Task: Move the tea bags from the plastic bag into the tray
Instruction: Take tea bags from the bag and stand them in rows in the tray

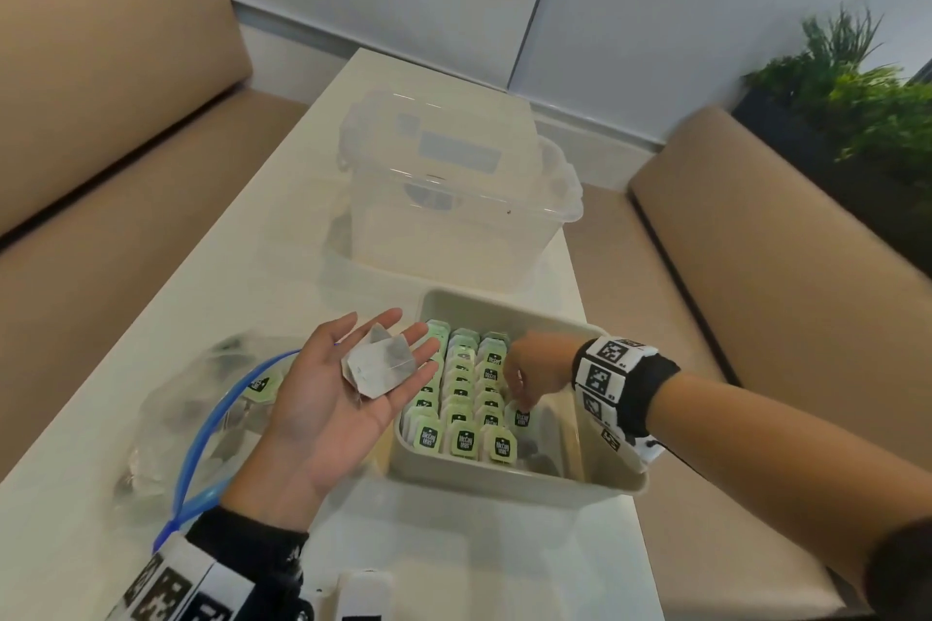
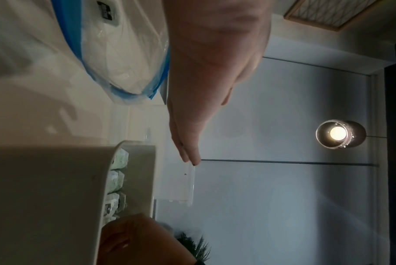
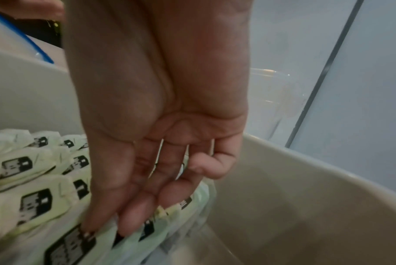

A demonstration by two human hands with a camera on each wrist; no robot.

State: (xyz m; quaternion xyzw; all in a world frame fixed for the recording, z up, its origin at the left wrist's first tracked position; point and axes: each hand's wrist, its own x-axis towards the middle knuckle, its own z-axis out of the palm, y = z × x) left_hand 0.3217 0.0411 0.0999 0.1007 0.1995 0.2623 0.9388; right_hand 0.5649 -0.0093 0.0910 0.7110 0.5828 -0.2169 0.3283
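My left hand [image 1: 323, 398] lies palm up beside the tray's left rim, fingers straight, with a few white tea bags [image 1: 379, 365] resting loose on them. From the left wrist view that hand [image 2: 187, 143] shows edge-on and flat. My right hand [image 1: 524, 383] reaches down into the beige tray [image 1: 504, 482] and pinches a green-tagged tea bag [image 1: 522, 418] at the right end of the packed rows [image 1: 461, 398]. In the right wrist view the fingertips [image 3: 126, 226] press among the green tags [image 3: 33, 202]. The clear plastic bag [image 1: 201, 424] with a blue zip lies left of the tray and still holds tea bags.
A clear lidded plastic box [image 1: 444, 197] stands behind the tray on the white table [image 1: 479, 565]. Tan benches [image 1: 756, 293] run along both sides. A green plant [image 1: 857, 86] is at the far right. The tray's right part [image 3: 305, 206] is bare.
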